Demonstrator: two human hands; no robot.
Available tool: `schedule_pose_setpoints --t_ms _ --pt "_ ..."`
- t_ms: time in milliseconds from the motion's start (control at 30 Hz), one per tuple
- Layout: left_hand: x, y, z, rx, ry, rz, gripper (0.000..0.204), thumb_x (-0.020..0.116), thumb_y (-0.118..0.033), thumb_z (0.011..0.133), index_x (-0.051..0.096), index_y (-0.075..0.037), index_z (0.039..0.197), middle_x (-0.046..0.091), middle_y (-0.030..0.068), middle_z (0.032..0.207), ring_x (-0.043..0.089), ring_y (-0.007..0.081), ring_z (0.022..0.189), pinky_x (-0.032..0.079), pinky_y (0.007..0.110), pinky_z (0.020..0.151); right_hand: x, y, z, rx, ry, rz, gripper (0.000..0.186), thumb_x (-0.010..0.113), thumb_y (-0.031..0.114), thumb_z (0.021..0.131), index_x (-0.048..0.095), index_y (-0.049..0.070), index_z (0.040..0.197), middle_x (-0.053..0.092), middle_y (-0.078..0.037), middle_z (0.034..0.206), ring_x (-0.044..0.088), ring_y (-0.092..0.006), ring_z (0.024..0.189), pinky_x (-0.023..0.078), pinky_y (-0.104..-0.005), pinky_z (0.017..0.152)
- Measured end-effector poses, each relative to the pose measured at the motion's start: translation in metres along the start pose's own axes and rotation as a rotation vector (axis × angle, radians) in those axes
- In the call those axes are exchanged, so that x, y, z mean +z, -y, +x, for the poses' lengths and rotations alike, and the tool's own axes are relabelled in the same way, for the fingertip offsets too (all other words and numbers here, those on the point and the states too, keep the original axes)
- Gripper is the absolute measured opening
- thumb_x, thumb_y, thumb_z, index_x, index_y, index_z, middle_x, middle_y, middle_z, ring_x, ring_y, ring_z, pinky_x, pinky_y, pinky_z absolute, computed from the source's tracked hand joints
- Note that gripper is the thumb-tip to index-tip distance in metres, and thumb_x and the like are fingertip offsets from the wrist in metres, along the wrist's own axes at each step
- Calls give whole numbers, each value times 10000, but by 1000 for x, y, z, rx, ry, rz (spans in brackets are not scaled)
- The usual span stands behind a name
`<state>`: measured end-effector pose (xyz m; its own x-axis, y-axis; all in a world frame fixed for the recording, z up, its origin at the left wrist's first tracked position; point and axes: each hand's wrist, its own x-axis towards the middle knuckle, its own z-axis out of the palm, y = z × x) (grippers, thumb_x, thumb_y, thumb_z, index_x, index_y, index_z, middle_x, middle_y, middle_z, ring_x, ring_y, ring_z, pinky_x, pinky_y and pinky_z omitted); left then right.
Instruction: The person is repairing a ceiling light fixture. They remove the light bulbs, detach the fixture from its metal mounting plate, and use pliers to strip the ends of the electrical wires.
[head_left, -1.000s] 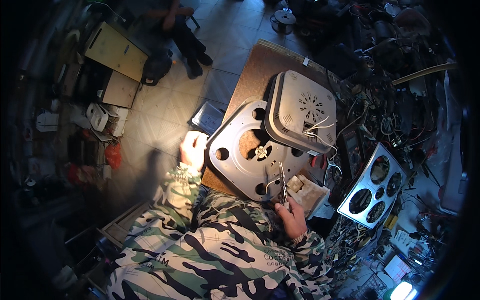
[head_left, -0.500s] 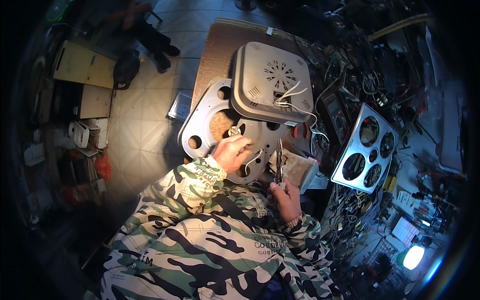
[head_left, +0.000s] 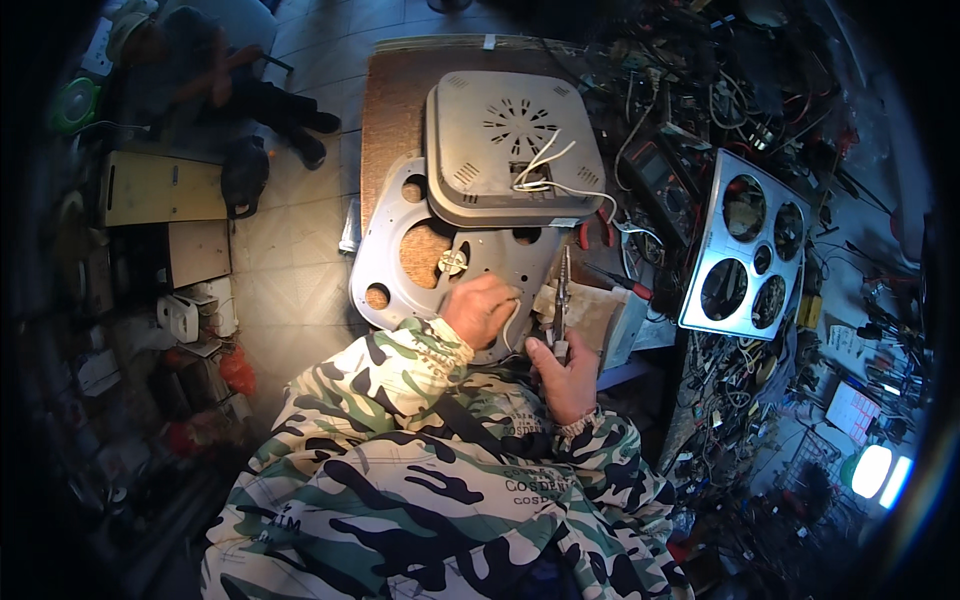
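My left hand (head_left: 480, 310) is closed over a grey metal plate (head_left: 385, 235) with round holes, its fingertips at the end of a short white wire (head_left: 513, 327). A small round cream-coloured part (head_left: 452, 262) lies on the plate just beyond that hand. My right hand (head_left: 566, 376) is wrapped round a slim metal tool (head_left: 562, 290) with a long narrow tip pointing away from me; its exact kind is unclear. Beyond both hands an upturned, grey-beige appliance housing (head_left: 475, 150) with vent slots overlaps the plate. White wires (head_left: 545, 165) come out of its opening.
A red-handled screwdriver (head_left: 630, 285) and red-handled pliers (head_left: 597, 230) lie right of the plate. A multimeter (head_left: 660, 185) and a silver hob top (head_left: 712, 310) with round holes stand further right amid tangled cables. A seated person (head_left: 255, 100) is at far left.
My left hand has drawn back from the round cream part to the white wire. The tool in my right hand stays upright. The whole view has shifted slightly.
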<state>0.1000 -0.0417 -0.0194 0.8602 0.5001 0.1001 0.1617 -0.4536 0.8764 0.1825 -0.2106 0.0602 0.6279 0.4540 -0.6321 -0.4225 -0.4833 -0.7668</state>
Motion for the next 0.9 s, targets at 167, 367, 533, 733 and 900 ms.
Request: schedule_pose_setpoints --t_ms 167,367,533,733,900 --pt "-1 -7 -13 -1 30 40 210 741 -13 891 751 -2 1100 727 161 1025 725 349 896 597 394 785 13 -4 17 -27 2 -134 388 831 153 886 648 -46 1163 654 -8 820 581 -82 729 481 -273 652" --pt "-11 -10 -26 -39 -37 -30 202 714 -3 912 732 27 1111 726 193 1050 729 353 878 597 398 775 5 -15 10 -125 9 -238 464 814 155 890 641 -57 1264 693 -64 858 621 -123 766 526 -300 714" --pt "-25 -5 -41 -186 -121 31 175 728 -11 913 743 23 1085 743 172 1037 738 228 803 600 332 677 -52 27 -20 -237 -110 -363 517 781 143 894 604 -58 1336 715 -123 1023 667 -170 844 554 -317 792" --pt "-49 8 -21 -268 -324 148 226 772 20 856 718 28 1076 628 106 830 564 163 604 482 301 575 -126 41 -17 -444 -415 -761 600 798 141 847 579 -62 1368 685 -191 1086 696 -302 937 570 -401 832" --pt "-46 18 -14 -418 -263 206 302 801 -25 840 711 -10 1127 586 121 845 568 237 663 490 376 634 -173 6 59 -434 -416 -1171 657 839 223 799 595 -55 1342 680 -256 1147 677 -421 1060 547 -491 920"
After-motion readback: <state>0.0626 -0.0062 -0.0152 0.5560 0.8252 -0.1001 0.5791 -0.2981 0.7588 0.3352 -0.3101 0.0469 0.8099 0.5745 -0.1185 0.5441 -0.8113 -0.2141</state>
